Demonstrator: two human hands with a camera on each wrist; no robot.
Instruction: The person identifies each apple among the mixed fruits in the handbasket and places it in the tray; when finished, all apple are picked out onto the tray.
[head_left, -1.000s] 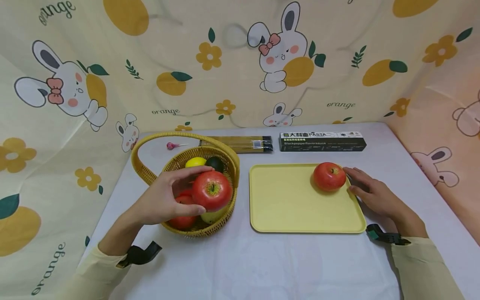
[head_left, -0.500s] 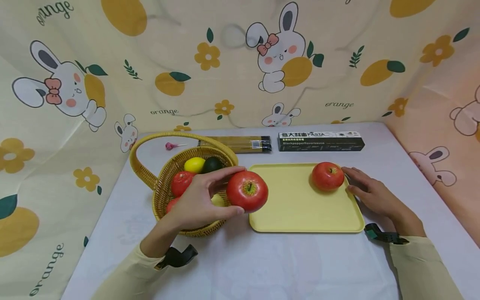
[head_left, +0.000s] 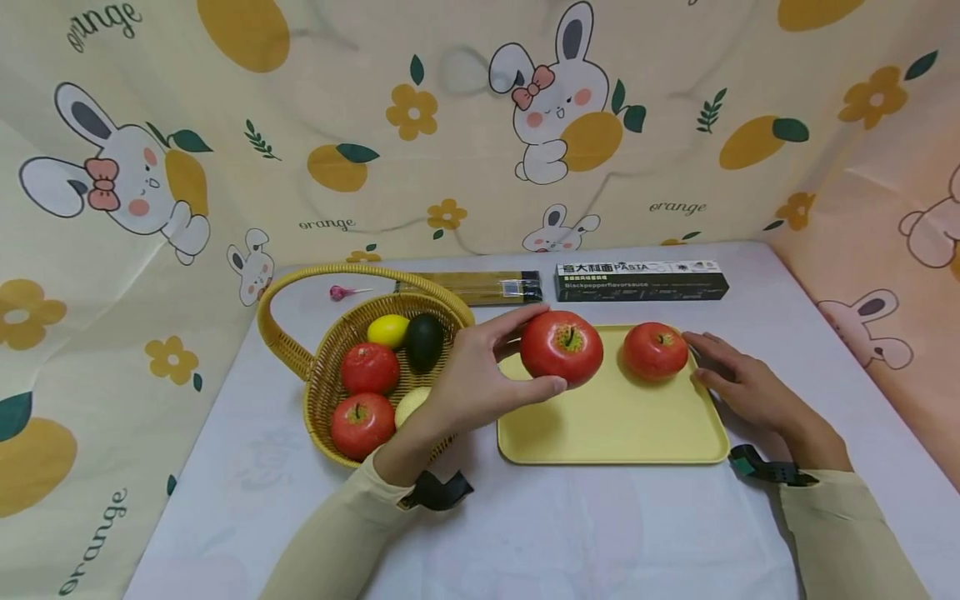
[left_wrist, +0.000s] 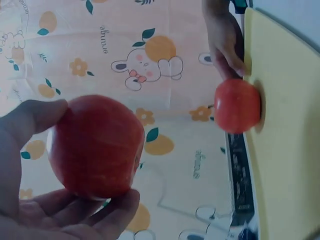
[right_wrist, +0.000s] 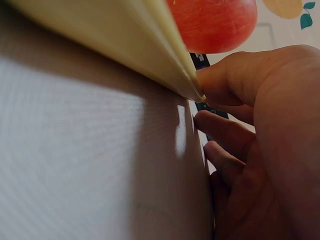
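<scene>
My left hand (head_left: 476,379) grips a red apple (head_left: 561,348) between thumb and fingers, stem side toward the head camera. In the left wrist view that apple (left_wrist: 97,147) is held up, apart from the yellow tray (left_wrist: 287,110). From the head, it overlaps the back left part of the tray (head_left: 611,425). A second red apple (head_left: 655,352) sits on the tray near its right edge. My right hand (head_left: 750,392) rests at that edge with relaxed fingers; in the right wrist view its thumb (right_wrist: 222,82) touches the tray rim.
A wicker basket (head_left: 318,417) with a tall handle stands left, holding two red fruits, a yellow lemon (head_left: 387,332), a dark green avocado (head_left: 424,342) and a pale round fruit (head_left: 411,407). Behind lie a pasta packet (head_left: 480,288), a pasta box (head_left: 641,282) and a pink lollipop (head_left: 337,292).
My left hand has carried the red apple from over the basket rightward to over the tray's left part, bringing the basket's fruits into view. My right hand has stayed at the tray's edge.
</scene>
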